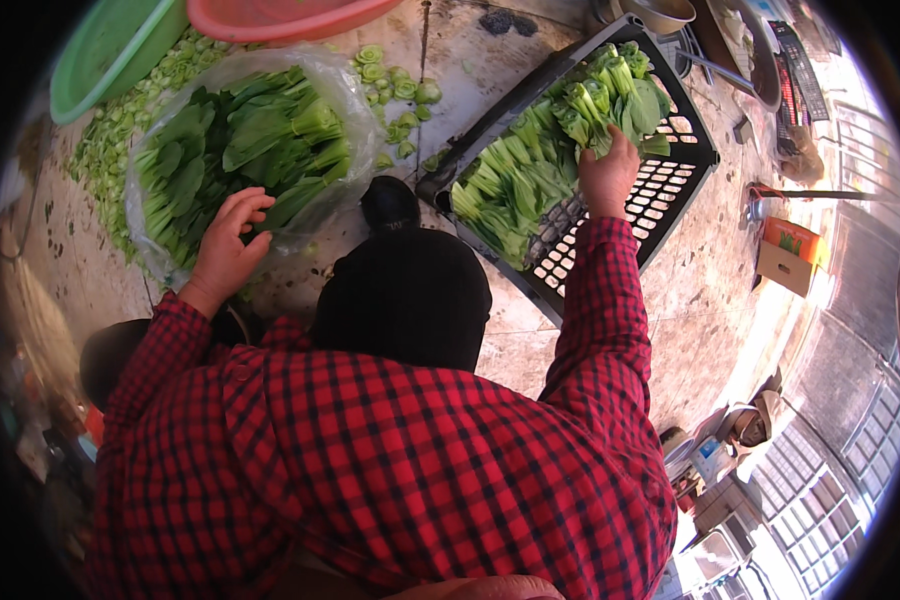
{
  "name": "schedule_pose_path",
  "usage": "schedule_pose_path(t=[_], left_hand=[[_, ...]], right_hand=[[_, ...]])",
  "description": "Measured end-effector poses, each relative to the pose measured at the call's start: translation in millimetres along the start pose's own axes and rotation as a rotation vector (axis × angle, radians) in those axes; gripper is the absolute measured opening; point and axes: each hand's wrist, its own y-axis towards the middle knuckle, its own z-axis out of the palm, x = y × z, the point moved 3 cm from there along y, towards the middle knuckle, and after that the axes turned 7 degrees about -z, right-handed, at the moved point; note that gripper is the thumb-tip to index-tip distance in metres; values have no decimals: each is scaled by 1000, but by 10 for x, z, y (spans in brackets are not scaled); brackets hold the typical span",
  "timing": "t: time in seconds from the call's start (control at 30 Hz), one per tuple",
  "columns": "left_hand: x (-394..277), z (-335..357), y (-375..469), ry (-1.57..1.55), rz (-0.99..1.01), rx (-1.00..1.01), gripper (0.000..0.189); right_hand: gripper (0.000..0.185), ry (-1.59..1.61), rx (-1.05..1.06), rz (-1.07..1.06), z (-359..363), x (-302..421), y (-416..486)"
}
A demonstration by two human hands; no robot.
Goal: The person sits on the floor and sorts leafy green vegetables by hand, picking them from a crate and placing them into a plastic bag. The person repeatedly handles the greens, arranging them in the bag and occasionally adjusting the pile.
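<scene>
My left hand (pixel 232 238) hovers at the near edge of a clear plastic bag (pixel 357 124) full of leafy greens (pixel 270 139), its fingers apart and nothing seen in them. Over on the right, my right hand (pixel 609 171) touches the leaves of green bunches (pixel 604 94) in a black plastic crate (pixel 664 199). Its fingertips are partly hidden against the leaves, so whether it grips them is unclear. The bunches lie in rows along the crate's far left side, stems and leaves showing. Part of the crate's slotted bottom is bare.
Cut stem ends (pixel 401 86) are strewn on the tiled floor around the bag. A green basin (pixel 112 64) and a red basin (pixel 292 22) stand beyond it. Metal bowls (pixel 664 11) are past the crate, and a cardboard box (pixel 787 262) stands at right. My shoe (pixel 390 204) is between bag and crate.
</scene>
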Motion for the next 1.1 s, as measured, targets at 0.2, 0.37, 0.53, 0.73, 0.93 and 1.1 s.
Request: schedule_pose_path(t=[0.2,0.37,0.53,0.73,0.93,1.1], left_hand=[[18,78,9,-52,-16,52,40],[101,99,-38,-60,-35,95,37],[80,111,-71,-99,-49,96,38],[-68,99,-76,-64,15,79,39],[-126,92,-79,-74,50,75,38],[-139,79,-70,-74,60,62,36]], right_hand=[[53,-36,0,-50,19,-116,244],[46,-54,136,20,154,-186,379],[46,-73,223,54,236,-139,348],[48,-98,252,49,310,-126,286],[48,-130,326,14,344,-116,320],[46,-112,322,-19,346,-60,291]])
